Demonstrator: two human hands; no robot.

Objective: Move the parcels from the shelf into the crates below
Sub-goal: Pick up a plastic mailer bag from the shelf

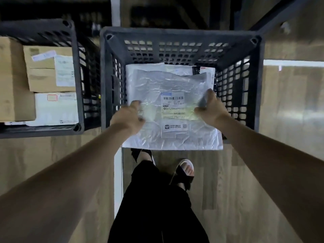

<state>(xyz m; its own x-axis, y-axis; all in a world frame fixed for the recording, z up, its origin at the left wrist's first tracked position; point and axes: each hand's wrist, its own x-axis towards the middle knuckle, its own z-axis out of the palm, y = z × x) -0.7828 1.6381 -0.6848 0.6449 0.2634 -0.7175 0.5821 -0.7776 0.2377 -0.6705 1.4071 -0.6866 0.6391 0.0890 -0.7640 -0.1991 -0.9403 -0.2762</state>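
hands meet over a dark grey perforated plastic crate (pixel 182 35) at the centre of the frame. left hand (pixel 128 118) grasps the left edge of a crinkled white plastic mailer bag (pixel 171 109), its fingers curled onto the film; right hand (pixel 211 107) pinches the bag's right edge in the same way. the bag is held flat, label side up, with its far part over the crate opening and its near edge overhanging the crate's near rim toward the lower middle of the frame. a white shipping label with a barcode (pixel 173 106) sits in the middle of the bag, between the two hands. under the bag, inside the crate, lies another pale parcel (pixel 177 68), seen only along the far side.

at the upper left of the frame stands a second dark grey slatted crate (pixel 78 95), just beside the first. it holds brown cardboard boxes (pixel 42 71) with white labels and a white flat box (pixel 56 107) below them in the picture.

both crates rest on a light wood-grain floor (pixel 280 120). at the bottom centre are black trouser legs (pixel 154 204) and a sandalled foot (pixel 186 171).
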